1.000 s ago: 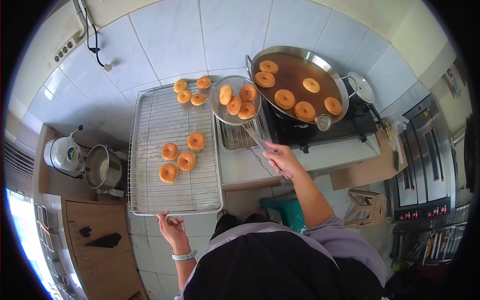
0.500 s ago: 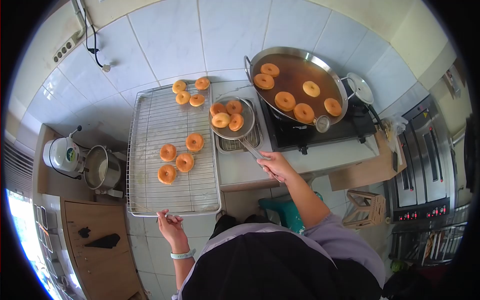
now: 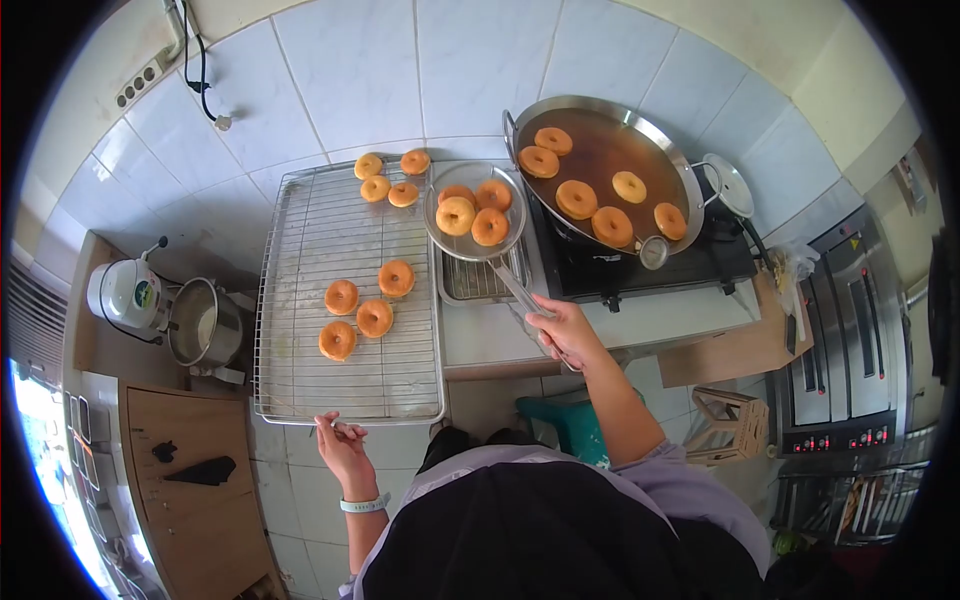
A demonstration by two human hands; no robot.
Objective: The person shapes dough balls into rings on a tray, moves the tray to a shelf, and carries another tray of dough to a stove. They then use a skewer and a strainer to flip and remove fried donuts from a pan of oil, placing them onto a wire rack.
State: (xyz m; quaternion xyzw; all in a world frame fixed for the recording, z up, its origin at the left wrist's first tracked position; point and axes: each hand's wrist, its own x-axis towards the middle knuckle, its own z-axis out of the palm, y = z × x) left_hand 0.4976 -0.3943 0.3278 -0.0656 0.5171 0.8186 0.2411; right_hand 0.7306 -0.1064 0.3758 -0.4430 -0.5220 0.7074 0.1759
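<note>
My right hand (image 3: 566,333) is closed around the long metal handle of a strainer (image 3: 481,245). Several browned doughnuts (image 3: 456,215) lie in its round basket, above a small rectangular rack (image 3: 482,281) between the large tray and the stove. Down at the front edge of the wire rack tray (image 3: 300,395), my left hand (image 3: 344,452) has its fingers pinched together; a thin dark thing seems to be in them, too small to name. On that tray rest several doughnuts (image 3: 374,318) in the middle and several smaller-looking ones (image 3: 375,189) at the back.
Right of the strainer, a wide pan of oil (image 3: 600,150) with floating doughnuts stands on a black gas stove (image 3: 640,272). A thermometer dial (image 3: 654,252) sits at its near rim. At left are a mixer (image 3: 128,294) and a metal bowl (image 3: 204,325); an oven (image 3: 840,330) stands far right.
The strainer with its doughnuts has moved slightly toward the back wall, and its basket is tilted a little differently. My left hand stays near the tray's front edge. The view has shifted slightly.
</note>
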